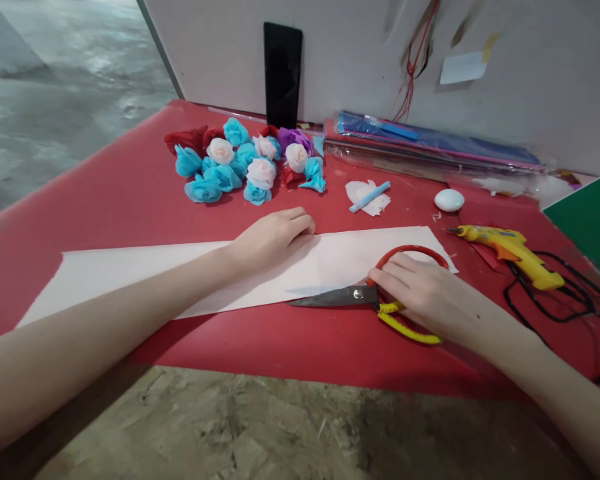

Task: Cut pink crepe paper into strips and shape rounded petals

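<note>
Presently, your two hands are apart from each other, and both are at the white paper strip (345,260), which lies flat on the red table (105,180) just before you. Its long axis goes from left to right, across your front. Your left hand (275,233) rests palm down at about the middle of the strip, towards its far edge; I cannot tell if the fingers pinch the paper, because their undersides are hidden. Your right hand (423,290) is the nearer one to the right end, and it is closed around the handles of the scissors (337,297). The blades look brought together; they point to the left, along the near edge and almost parallel with the strip's length.
</note>
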`<state>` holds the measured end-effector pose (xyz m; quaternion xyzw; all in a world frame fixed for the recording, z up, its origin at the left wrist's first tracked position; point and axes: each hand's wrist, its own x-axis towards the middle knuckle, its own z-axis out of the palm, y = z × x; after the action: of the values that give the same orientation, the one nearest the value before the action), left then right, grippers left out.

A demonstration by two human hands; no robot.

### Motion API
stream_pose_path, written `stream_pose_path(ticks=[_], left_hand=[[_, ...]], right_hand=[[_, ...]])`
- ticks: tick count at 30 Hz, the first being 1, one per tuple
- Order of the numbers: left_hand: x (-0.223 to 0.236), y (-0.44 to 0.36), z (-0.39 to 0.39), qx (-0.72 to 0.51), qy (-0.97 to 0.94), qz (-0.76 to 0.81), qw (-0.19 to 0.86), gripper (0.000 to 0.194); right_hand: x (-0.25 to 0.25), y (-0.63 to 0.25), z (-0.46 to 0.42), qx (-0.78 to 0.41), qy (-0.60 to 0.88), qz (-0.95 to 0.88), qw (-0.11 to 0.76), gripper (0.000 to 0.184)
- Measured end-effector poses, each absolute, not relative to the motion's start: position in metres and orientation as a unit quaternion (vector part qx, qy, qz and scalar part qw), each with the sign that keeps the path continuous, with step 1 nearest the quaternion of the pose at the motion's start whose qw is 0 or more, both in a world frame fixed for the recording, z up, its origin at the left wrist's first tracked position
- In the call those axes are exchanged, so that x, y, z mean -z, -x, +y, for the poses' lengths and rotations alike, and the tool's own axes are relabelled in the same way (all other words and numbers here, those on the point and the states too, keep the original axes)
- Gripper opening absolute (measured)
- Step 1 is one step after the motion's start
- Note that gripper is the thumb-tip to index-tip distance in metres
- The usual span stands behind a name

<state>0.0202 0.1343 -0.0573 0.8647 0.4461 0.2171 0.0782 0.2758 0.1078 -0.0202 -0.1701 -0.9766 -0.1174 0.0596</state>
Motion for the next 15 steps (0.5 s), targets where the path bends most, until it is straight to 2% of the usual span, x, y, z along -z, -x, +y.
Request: stream_pose_path(ticks=[9,15], left_hand=[[0.0543,-0.0205,0.1332,-0.211,-0.866,0.446,0.082,0.018],[0.0553,-0.0206,0.1329,-0.212,-0.866,0.446,0.079,0.019]], right_hand=[[0.0208,-0.2828,0.1057,0.103,0.183,-0.977,0.045,0.029],[0.0198,-0.2786,0.1004,0.065,0.225,-0.972,0.001,0.031]])
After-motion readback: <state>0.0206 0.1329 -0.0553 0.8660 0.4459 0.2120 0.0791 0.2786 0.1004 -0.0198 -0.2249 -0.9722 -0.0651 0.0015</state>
